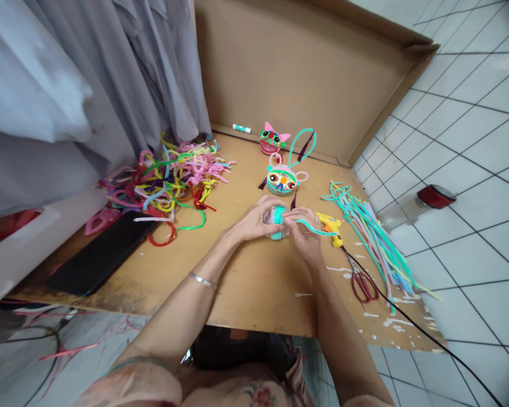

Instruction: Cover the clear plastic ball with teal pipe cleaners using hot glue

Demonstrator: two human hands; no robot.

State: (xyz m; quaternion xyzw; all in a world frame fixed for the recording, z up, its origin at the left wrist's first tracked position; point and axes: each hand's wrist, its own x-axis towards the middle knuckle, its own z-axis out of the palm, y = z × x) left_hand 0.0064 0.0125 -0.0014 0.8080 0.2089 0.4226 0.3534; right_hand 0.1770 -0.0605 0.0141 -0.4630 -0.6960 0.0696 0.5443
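Observation:
Between my hands is a small clear plastic piece (269,214), rounded like part of a bottle, with a band of turquoise pipe cleaner (279,212) around it. My left hand (258,217) is wrapped round its left side. In my right hand (304,232), thumb and fingers pinch the pipe cleaner against the piece, and its loose end (322,232) sticks out to the right. Just behind my hands stands a decorated animal face (282,180) with pink loop ears and tassels. Right of my right hand lies a yellow glue gun (331,226).
Red-handled scissors (363,285) and a bundle of pipe cleaners (375,237) lie on the right. At left are a tangled pile of pipe cleaners (182,169) and a black phone (99,254). A second animal face (271,141) and a glue stick (241,129) sit by the cardboard wall (280,68). A black cord (411,319) crosses the right edge.

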